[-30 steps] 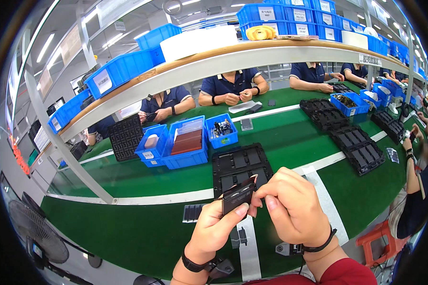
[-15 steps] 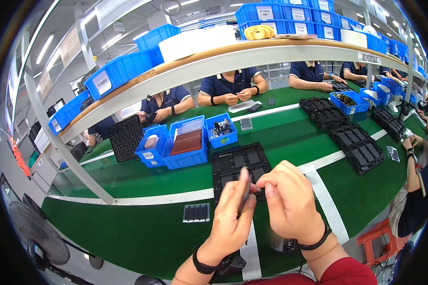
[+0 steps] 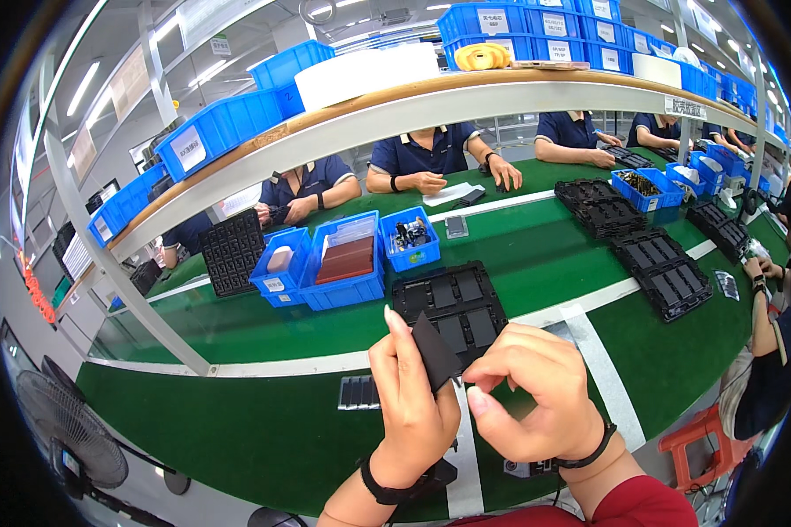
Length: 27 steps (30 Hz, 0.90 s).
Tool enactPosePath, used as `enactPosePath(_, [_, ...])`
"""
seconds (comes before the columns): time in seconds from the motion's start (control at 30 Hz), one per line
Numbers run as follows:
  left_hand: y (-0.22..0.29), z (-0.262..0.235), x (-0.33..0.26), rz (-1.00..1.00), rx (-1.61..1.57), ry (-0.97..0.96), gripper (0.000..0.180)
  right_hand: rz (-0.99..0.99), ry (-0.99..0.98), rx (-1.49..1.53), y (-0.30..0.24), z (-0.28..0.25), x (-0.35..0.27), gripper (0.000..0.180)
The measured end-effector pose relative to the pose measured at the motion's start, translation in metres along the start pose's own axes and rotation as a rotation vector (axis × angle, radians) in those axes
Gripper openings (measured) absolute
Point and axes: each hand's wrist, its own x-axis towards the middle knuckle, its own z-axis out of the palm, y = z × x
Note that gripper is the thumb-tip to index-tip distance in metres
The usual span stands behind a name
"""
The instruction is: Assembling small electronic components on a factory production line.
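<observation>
My left hand (image 3: 411, 408) grips a thin dark rectangular plate (image 3: 434, 351) between its fingers and thumb, tilted up with its flat dark face showing. Close to the plate's lower corner is my right hand (image 3: 536, 391), its index finger and thumb curled toward each other. Whatever lies between those fingertips is too small to make out. Beyond both hands a black tray (image 3: 448, 294) holds several flat dark pieces in its slots. A small clear pack with dark strips (image 3: 358, 393) lies left of my left hand, which partly covers it.
Blue bins (image 3: 347, 263) with brown sheets and small parts stand behind the tray. More black trays (image 3: 659, 272) lie to the right. A shelf beam (image 3: 343, 154) crosses above the green table (image 3: 237, 430). Co-workers (image 3: 426, 162) sit across; another person (image 3: 769, 334) works at right.
My left hand has turned the plate, so its broad face shows instead of its edge. My right hand has moved slightly down. A co-worker across has reached one hand out to the side.
</observation>
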Motion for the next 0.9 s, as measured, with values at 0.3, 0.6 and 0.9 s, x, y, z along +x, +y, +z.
enactPosePath(0.3, [0.001,0.001,0.001,0.016,-0.226,-0.111,0.068,-0.141,-0.172,0.041,0.015,0.005,0.001,0.008])
enactPosePath(0.6, [0.002,0.002,0.000,0.011,-0.193,-0.117,0.066,-0.108,-0.203,0.068,0.014,0.008,-0.001,0.009])
enactPosePath(0.9, [0.001,0.000,0.001,0.024,-0.176,-0.098,0.068,-0.110,-0.221,0.113,0.016,0.010,-0.001,0.008])
